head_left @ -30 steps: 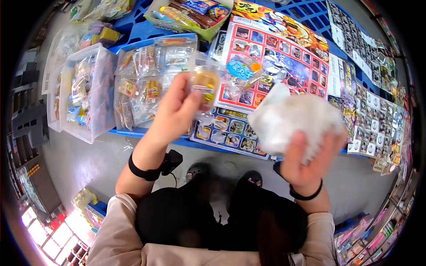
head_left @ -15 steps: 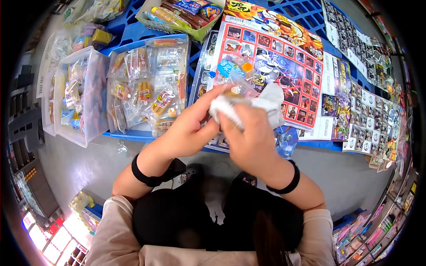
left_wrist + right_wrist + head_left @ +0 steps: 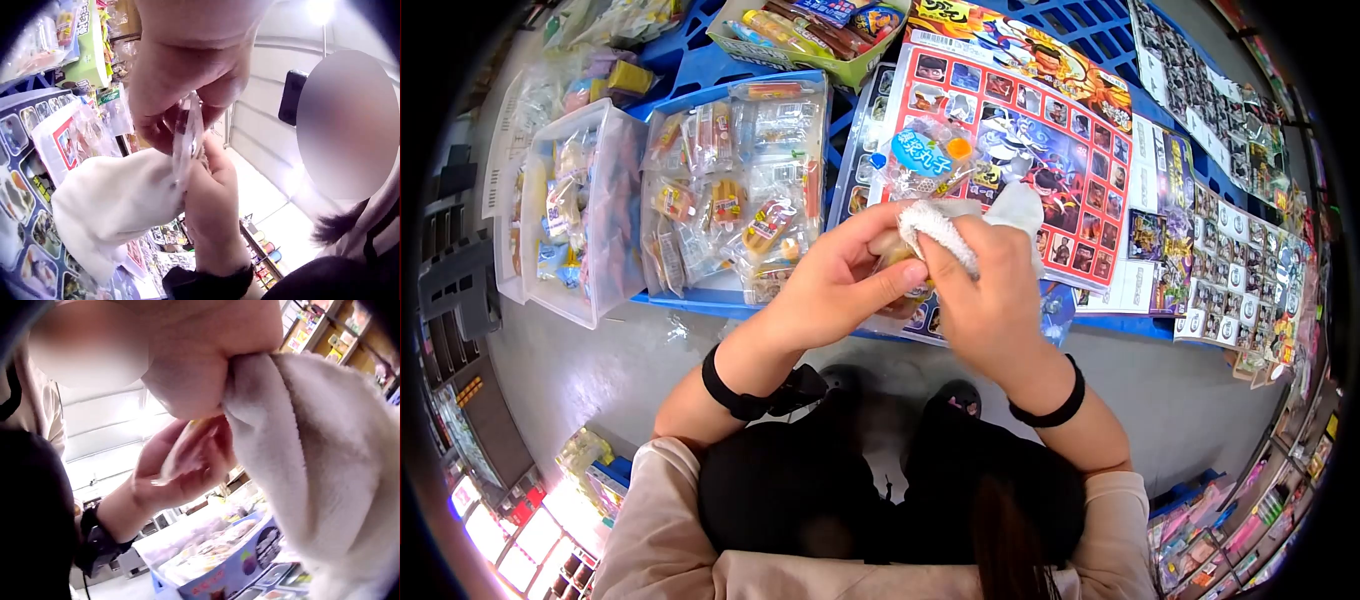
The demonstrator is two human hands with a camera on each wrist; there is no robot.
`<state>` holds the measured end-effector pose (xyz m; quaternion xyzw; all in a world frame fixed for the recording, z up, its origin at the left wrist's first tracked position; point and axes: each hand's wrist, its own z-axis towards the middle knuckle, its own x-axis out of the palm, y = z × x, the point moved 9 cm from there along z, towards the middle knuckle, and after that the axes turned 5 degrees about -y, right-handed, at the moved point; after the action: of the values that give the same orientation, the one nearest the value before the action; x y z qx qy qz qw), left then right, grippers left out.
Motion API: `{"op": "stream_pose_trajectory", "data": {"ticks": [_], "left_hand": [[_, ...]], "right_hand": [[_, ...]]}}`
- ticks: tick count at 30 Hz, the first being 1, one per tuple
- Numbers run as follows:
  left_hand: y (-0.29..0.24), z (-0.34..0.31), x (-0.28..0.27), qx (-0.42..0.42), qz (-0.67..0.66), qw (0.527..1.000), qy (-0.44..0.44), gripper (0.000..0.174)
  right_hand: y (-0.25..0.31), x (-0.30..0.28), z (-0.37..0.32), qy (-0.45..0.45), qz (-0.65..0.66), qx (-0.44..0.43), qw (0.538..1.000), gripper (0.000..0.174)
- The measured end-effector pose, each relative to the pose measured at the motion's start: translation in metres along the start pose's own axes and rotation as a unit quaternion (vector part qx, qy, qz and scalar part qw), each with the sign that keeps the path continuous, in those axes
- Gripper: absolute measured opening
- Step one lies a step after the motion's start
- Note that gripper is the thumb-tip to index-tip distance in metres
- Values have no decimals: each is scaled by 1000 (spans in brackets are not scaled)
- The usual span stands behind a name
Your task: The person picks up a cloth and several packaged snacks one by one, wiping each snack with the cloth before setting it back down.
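Pinching a small clear-wrapped snack packet (image 3: 897, 252) between thumb and fingertips, the left hand (image 3: 830, 285) holds it above the red picture-card sheet (image 3: 1040, 140) in the head view. The right hand (image 3: 990, 300) meets it from the opposite side, fingers curled round a white cloth (image 3: 945, 228) that presses on the packet's upper face.

Left wrist view now: the packet (image 3: 187, 131) shows edge-on, its long axis running down from the left hand's (image 3: 181, 75) pinch. The cloth (image 3: 112, 200) is bunched against one face, and the right hand (image 3: 215, 200) is just below.

Right wrist view: the cloth (image 3: 312, 462) is clamped under the right hand (image 3: 200, 356). The packet (image 3: 187, 447) sits just beyond that grip, over toward the left hand (image 3: 162, 481) and right beside the cloth.
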<state>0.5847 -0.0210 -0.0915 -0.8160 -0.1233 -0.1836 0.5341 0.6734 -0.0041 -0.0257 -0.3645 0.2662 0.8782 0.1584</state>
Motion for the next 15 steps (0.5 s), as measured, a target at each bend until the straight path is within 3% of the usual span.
{"op": "stream_pose_trajectory", "data": {"ticks": [2,4,6,8,10,13,14,15], "left_hand": [[1,0,-5,-7,3,1000,-22,44],[-5,0,-9,44,44,997,-47,41],[-8,0,-12,15,43,997,-56,40],[-3,0,-13,-15,41,997,-65,38],[-6,1,-5,33,37,998,-38,38],[-9,3,0,86,118,989,-9,38],[-8,4,1,86,118,989,-7,38],[-9,5,3,98,140,985,-5,36]], "right_hand": [[-15,-5,-3,15,-33,0,999,32],[-33,-13,-10,20,-32,19,999,33],[-39,-15,-13,26,-31,37,999,34],[-55,-24,-18,-21,67,148,987,37],[-56,-25,-7,-24,138,183,973,32],[-73,18,-17,108,420,348,831,23],[-73,20,-18,107,419,348,832,23],[-72,30,-25,123,468,395,781,23]]}}
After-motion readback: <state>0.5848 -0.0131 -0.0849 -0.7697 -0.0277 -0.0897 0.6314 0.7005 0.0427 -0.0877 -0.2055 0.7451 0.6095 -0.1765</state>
